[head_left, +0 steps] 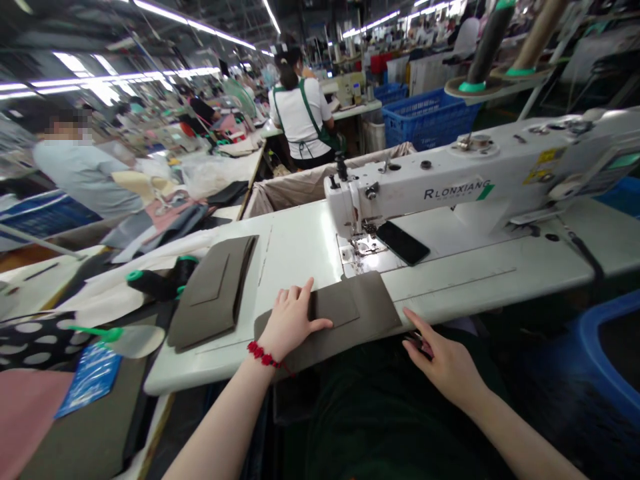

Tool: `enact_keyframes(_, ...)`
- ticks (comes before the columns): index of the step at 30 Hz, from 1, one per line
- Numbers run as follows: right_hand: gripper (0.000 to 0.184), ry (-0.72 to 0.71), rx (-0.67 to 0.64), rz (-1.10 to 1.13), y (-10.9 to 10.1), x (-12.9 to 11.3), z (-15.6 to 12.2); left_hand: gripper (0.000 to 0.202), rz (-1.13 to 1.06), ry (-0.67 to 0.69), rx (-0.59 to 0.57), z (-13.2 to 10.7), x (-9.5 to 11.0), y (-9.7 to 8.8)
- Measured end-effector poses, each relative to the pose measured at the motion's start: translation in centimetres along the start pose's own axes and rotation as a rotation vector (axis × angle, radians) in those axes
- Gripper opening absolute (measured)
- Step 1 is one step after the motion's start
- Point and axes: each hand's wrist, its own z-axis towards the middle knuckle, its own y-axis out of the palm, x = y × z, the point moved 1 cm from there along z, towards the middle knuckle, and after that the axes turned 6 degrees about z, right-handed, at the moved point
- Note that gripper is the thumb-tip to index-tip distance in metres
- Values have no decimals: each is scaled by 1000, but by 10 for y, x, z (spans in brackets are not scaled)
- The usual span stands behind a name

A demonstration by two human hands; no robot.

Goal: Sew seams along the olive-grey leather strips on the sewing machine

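Observation:
My left hand (290, 320) lies with fingers spread on a grey-brown fabric panel (375, 300), which has a smaller rectangular piece on top. The panel rests at the table's front edge, partly hanging over it. Close to the panel's right corner, my right hand (440, 360) is closed round what look like small thread snips (426, 345), mostly hidden by the fingers. Just behind the panel is the needle area of a white sewing machine (430, 183). A black phone (403, 243) lies beside the needle plate. Left of my left hand sits a stack of similar panels (213, 290).
Black thread cones (155, 283) lie beyond the stack. A blue packet (90, 379) and dark fabric are at the left. A blue tub (605, 353) stands at the right, and a blue crate (430, 120) behind the machine. Co-workers (305, 113) are further back.

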Motion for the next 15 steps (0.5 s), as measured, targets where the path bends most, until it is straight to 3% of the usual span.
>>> enact_keyframes(3,58,-48,-27,-59,4,-9,9,57,-73,6,-15,-7,-1,-17)
enact_keyframes(6,57,-14,7,-46,1,-1,11,28,-131,55,-83,-16,-25,-52)
enact_keyframes(9,54,33,3,14,-10,19,7,34,-315,-35,-77,-21,-84,-97)
enact_keyframes(11,52,82,-7,54,-21,34,4,51,-483,-269,92,-19,-135,-121)
enact_keyframes(13,51,122,-6,85,-30,46,1,62,-542,-436,119,-12,-183,-131)
enact_keyframes(15,50,115,35,85,-39,57,-3,69,-503,-521,127,-4,-219,-126)
